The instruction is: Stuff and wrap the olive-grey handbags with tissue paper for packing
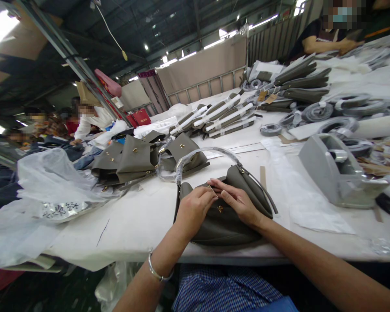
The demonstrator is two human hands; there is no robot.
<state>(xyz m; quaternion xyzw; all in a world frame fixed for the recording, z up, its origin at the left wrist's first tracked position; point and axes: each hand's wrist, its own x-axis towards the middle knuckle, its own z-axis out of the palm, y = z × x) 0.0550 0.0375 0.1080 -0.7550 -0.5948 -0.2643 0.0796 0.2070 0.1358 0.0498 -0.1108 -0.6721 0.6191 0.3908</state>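
Note:
An olive-grey handbag (227, 227) lies on the white-covered table right in front of me, its handle (211, 151) wrapped in clear plastic and arching up behind. My left hand (195, 210) is at the middle of the bag, thumb and fingers pinched together at a small gold-coloured metal piece near the opening. My right hand (238, 201) rests on the bag from the other side, its fingers stretched out and meeting the left fingertips. A gold clasp (220, 209) shows on the bag's front just below the hands.
More olive bags (136, 158) stand at the left beside a clear plastic bag (58, 182). Wrapped bag parts (227, 112) and coiled straps (318, 112) lie farther back. A grey tape dispenser (336, 173) sits at the right. Co-workers are at the far right and left.

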